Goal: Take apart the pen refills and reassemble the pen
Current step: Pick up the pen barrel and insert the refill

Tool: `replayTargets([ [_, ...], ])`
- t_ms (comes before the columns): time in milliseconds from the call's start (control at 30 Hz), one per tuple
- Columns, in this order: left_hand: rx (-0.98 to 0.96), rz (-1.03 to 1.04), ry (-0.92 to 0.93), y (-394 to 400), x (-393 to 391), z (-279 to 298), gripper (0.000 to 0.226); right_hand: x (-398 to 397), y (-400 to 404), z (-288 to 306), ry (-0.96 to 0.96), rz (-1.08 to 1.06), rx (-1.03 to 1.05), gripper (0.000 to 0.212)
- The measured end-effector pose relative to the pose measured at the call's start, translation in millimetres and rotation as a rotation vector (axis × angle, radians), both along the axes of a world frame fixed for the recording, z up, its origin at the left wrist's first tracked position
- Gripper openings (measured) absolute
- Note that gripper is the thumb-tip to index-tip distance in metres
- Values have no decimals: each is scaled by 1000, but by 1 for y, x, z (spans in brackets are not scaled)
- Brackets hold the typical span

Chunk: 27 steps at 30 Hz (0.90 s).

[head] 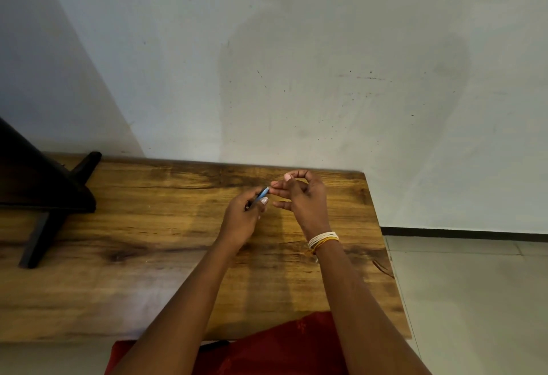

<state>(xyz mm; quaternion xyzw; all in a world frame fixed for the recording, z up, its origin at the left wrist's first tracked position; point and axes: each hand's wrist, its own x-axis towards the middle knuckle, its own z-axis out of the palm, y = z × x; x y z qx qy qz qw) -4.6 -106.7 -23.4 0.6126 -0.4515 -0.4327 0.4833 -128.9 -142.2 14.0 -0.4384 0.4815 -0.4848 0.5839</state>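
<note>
Blue pen — no legible writing.

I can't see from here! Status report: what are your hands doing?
Left hand shut on slim blue pen. Right hand pinching at its tip end, part too small to tell. Both above brown wooden table. Nothing in the way.

Wooden table — grained, matt, scuffed plaster wall

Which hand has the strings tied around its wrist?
The right hand. White and yellow strings wrap its wrist, while the left hand, holding the blue pen, has a bare wrist.
</note>
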Motion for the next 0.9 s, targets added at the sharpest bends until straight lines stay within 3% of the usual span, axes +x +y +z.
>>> replayTargets([
  [400,5,-20,-15,2,6,1,26,7,-1,-5,164,29,-37,2],
  [533,-17,-37,18,3,4,4,21,7,1,-3,167,72,-27,12],
  [667,-26,-35,48,4,3,7,24,5,2,0,176,96,-7,2],
  [900,16,15,-5,0,-4,9,28,-8,4,-1,127,-18,125,26],
])
